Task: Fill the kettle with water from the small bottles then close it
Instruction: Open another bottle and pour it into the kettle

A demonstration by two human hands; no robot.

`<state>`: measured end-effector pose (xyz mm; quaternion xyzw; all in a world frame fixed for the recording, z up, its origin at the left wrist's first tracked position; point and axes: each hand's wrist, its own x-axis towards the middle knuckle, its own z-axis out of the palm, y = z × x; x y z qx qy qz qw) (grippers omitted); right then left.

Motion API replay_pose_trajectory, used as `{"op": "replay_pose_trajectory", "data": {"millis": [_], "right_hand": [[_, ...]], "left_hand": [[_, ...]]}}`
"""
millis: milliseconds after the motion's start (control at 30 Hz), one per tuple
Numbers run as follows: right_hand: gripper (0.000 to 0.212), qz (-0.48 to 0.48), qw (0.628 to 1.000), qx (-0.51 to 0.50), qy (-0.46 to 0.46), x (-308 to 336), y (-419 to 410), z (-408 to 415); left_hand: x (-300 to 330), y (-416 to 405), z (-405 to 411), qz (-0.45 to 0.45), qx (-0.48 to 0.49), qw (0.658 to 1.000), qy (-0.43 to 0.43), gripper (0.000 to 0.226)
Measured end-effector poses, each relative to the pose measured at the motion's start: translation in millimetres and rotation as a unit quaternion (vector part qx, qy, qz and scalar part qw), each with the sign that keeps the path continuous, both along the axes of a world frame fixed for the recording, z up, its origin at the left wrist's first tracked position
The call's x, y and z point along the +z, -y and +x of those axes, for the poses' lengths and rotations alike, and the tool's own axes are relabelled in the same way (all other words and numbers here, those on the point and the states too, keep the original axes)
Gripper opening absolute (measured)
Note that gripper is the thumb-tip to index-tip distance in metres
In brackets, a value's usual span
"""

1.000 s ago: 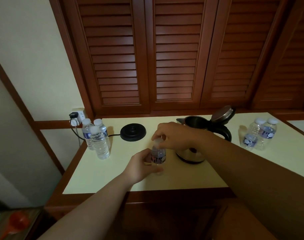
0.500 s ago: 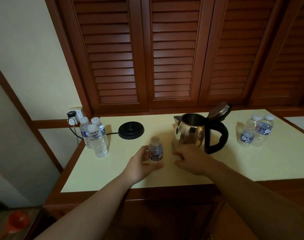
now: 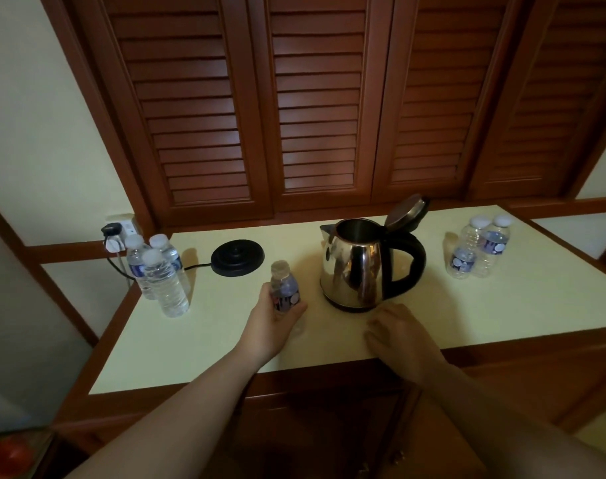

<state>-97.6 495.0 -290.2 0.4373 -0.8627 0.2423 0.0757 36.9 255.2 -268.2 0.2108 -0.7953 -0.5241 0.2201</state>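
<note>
Here left hand (image 3: 267, 323) grips seemingly uncapped bottle (image 3: 285, 292).

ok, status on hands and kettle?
Left hand grips small bottle. Right hand on counter, state unclear. Kettle lid open, path clear.

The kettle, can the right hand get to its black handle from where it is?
Probably yes. The right hand lies on the counter just in front of the kettle, and nothing stands between it and the handle.

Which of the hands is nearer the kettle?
Right. The right hand rests on the counter just in front of the kettle; the left hand grips a bottle farther left.
</note>
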Motion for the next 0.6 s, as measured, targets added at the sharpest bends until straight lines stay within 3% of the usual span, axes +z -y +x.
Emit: {"op": "replay_pose_trajectory", "data": {"millis": [67,167,233,467,600], "right_hand": [[0.03,0.018,0.998,-0.053,0.014,-2.8,-10.5,-13.9],[0.076,0.101,0.982,-0.135,0.08,-2.4,-15.7,-29.8],[0.095,0.147,0.975,-0.139,0.094,-1.9,-16.0,-33.8],[0.096,0.187,0.972,-0.116,0.084,-1.5,-16.4,-32.0],[0.095,0.173,0.975,-0.114,0.083,-3.5,-17.1,-33.1]], "left_hand": [[3.6,-0.6,-4.7,0.008,-0.003,1.0,-0.005,0.036],[14.7,-0.2,-15.3,-0.001,-0.017,1.0,-0.014,0.031],[27.0,-1.1,-22.9,-0.021,-0.02,0.999,-0.017,0.032],[72.5,7.8,-42.1,-0.098,-0.07,0.993,0.013,0.054],[96.4,17.5,-53.0,-0.168,-0.11,0.978,0.062,0.05]]}}
